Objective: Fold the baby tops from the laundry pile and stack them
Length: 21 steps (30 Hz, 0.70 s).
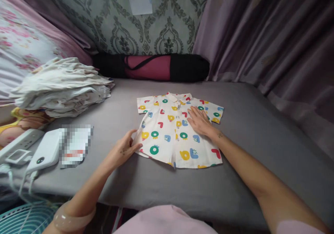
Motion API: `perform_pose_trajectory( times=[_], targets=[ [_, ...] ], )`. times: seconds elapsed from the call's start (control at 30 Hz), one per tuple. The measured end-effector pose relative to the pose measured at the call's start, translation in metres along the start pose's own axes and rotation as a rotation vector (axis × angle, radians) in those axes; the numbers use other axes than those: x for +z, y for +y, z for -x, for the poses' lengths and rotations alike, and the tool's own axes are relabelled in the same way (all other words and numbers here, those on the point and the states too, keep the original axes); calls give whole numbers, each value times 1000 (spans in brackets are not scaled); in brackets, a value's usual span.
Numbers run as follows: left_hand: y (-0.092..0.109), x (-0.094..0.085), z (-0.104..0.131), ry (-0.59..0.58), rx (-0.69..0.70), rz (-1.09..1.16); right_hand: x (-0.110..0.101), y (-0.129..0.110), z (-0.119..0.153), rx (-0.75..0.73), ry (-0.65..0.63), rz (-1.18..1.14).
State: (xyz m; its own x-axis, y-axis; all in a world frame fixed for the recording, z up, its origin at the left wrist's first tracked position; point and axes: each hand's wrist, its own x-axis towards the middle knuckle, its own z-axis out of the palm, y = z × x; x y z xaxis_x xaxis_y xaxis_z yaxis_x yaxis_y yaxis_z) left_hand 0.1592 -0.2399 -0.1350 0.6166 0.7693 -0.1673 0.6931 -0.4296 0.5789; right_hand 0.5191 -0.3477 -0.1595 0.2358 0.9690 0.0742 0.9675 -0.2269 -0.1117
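Observation:
A small white short-sleeved shirt point(167, 133) with colourful letter prints lies spread out on the grey sheet, its collar toward the far side. My left hand point(127, 145) pinches the shirt's left side edge near the hem, thumb on top of the cloth and fingers at the edge. Flat on the right half of the shirt's chest, below the collar, rests my right hand point(199, 121), fingers spread and holding nothing. The shirt's left side edge is slightly raised beside my left hand.
A pile of light clothes point(65, 86) sits at the back left. Nearer are a power strip point(23, 142), a white power bank point(47, 150) with cables, and a blurred packet point(75, 145). A black and maroon bag point(151, 67) lies along the patterned wall. A fan point(28, 220) stands below the front left edge.

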Motion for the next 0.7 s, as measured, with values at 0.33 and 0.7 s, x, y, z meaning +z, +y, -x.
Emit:
perform_pose_trajectory(
  times=[0.33, 0.7],
  targets=[
    [-6, 2, 12, 73, 21, 94, 6, -15, 41, -170, -91, -58],
    [-12, 9, 13, 189, 8, 10, -16, -62, 127, -365, -196, -159]
  ],
)
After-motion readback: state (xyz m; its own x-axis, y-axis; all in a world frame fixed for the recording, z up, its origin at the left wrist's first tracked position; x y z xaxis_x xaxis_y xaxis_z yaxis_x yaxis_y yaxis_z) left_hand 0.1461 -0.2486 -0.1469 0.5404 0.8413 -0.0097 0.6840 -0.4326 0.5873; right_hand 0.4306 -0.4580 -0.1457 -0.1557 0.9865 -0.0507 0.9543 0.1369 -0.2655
